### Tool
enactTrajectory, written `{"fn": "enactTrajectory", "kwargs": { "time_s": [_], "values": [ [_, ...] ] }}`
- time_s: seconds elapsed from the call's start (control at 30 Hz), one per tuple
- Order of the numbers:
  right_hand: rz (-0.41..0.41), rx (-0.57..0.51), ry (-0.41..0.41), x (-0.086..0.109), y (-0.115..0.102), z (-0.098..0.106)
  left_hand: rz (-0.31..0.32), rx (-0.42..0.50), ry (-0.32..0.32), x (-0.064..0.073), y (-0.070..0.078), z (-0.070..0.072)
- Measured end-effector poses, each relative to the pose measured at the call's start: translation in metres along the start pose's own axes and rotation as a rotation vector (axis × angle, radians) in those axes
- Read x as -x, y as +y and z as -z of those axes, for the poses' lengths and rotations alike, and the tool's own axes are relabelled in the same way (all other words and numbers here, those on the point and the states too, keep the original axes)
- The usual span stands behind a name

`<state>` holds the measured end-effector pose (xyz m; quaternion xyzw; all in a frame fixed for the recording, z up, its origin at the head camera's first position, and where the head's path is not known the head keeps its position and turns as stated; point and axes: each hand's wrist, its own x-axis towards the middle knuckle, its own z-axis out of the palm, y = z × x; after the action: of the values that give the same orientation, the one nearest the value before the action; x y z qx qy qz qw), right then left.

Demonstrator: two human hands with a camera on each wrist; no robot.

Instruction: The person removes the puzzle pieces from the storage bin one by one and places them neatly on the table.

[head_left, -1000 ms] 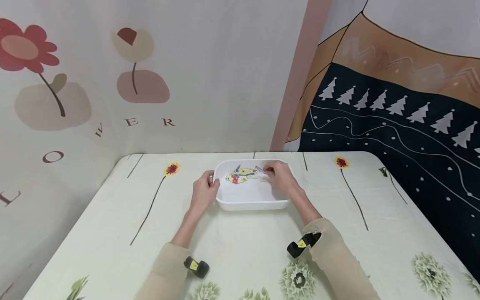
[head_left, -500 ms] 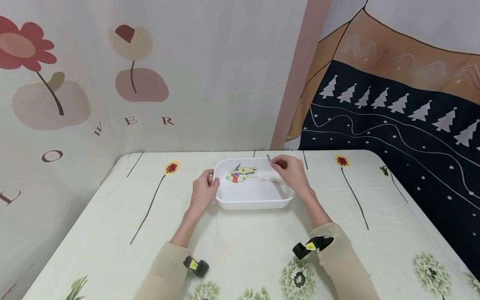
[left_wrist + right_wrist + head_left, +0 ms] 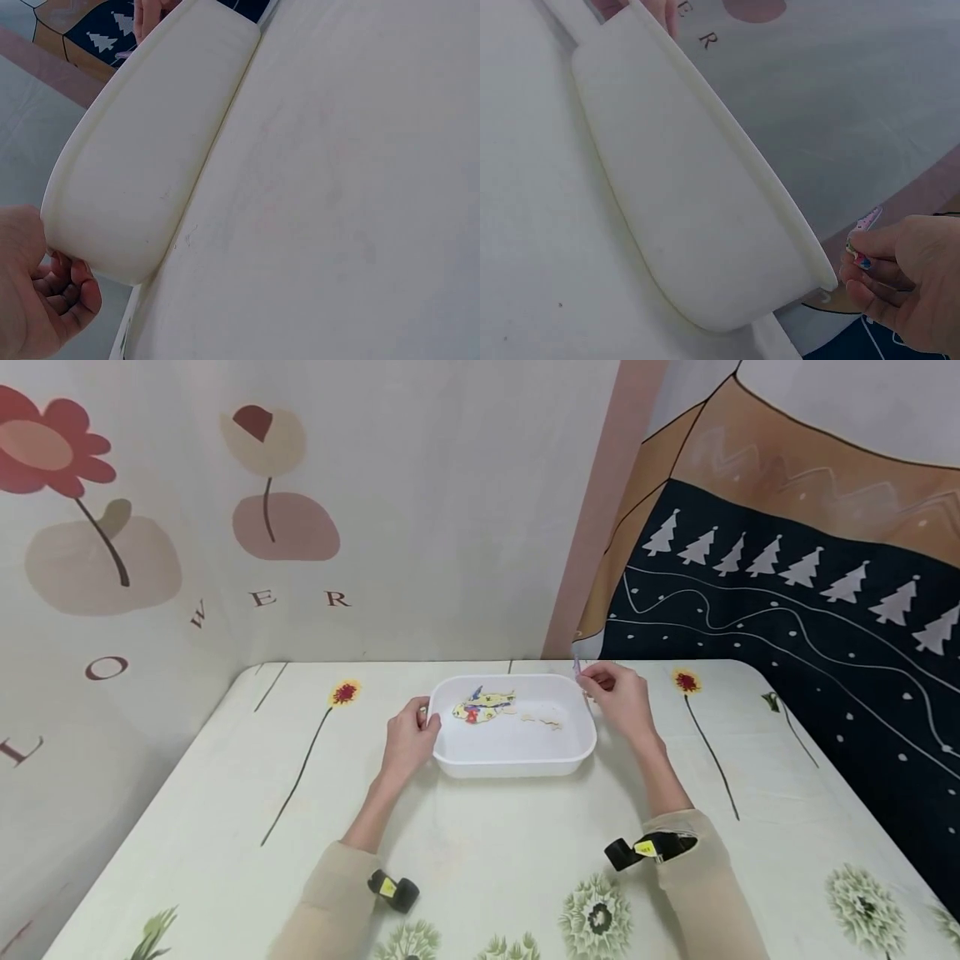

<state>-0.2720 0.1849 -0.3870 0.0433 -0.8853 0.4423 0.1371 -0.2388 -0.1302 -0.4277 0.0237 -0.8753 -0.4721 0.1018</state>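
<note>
A white plastic tray [image 3: 510, 768] stands on the table in the head view. My left hand [image 3: 408, 739] grips its left rim, thumb inside; in the left wrist view the fingers curl under the tray's lip. Beyond the right rim, my right hand [image 3: 622, 697] pinches a small flat piece, pinkish purple with other colours [image 3: 868, 219], between thumb and fingers. Its tip sticks up above the fingertips. Inside the tray, toward the back left, lie flat yellow, blue and red patterned pieces [image 3: 483, 707]. Small cream-coloured pieces [image 3: 551, 723] are scattered to the right of them.
A pale flower-print cloth [image 3: 495, 852] covers the table, which ends at a curtain [image 3: 420, 527] behind the tray. To the right hangs a dark cloth with a tree print [image 3: 787, 618]. Each sleeve carries a black wrist camera [image 3: 393, 892].
My right hand has moved right, out of the tray and past its right rim, carrying the small purple piece. The cream pieces have come into view; my left hand stays at the left rim.
</note>
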Motion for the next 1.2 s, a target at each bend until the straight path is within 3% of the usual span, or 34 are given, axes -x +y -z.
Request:
{"fn": "enactTrajectory", "kwargs": {
  "time_s": [0.47, 0.8, 1.03, 1.2],
  "values": [
    [-0.201, -0.078, 0.008, -0.003, 0.04, 0.012, -0.02, 0.011, 0.0, 0.001, 0.001, 0.001],
    [-0.327, -0.01, -0.063, -0.002, 0.055, 0.012, -0.017, 0.013, -0.002, 0.002, 0.001, 0.002],
    [-0.342, 0.074, -0.053, -0.001, 0.06, 0.012, -0.007, 0.009, -0.003, 0.003, 0.001, 0.002],
    [-0.354, 0.063, -0.018, 0.001, 0.061, 0.013, -0.002, 0.009, -0.009, 0.003, 0.002, 0.002]
  ]
}}
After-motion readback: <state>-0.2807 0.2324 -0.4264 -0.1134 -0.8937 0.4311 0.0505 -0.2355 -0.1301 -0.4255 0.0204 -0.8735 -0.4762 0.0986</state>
